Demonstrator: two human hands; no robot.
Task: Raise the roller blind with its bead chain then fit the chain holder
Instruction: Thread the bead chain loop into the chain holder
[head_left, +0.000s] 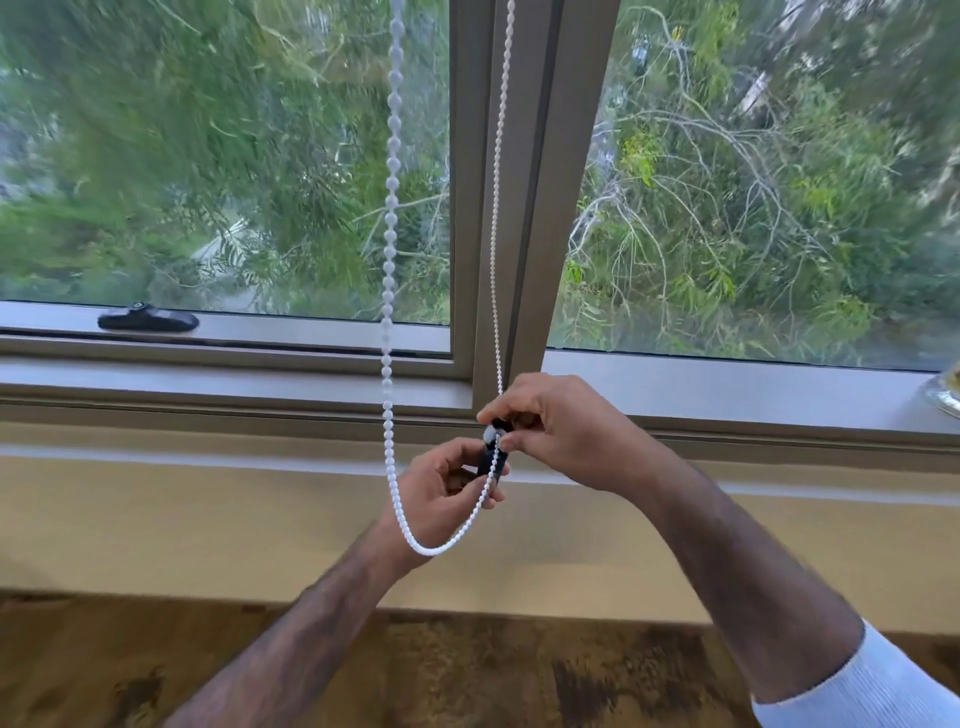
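- A white bead chain (390, 218) is seen hanging as a long loop in front of the window frame (524, 208), its lowest bend draped below the left hand (441, 493).
- A small black chain holder (493, 457) is held upright between both hands, just below the sill (727, 400).
- The fingers of the left hand are curled closed around the lower part of the holder.
- The fingers (519, 441) of the right hand (561, 431) are pinched shut at the holder's top, where the right strand of the chain is met; whether the chain is seated in the holder cannot be told.
- A black window latch (148, 318) is seen lying on the lower frame at left, well apart.
- A white sleeve (857, 686) is pushed up the right forearm.
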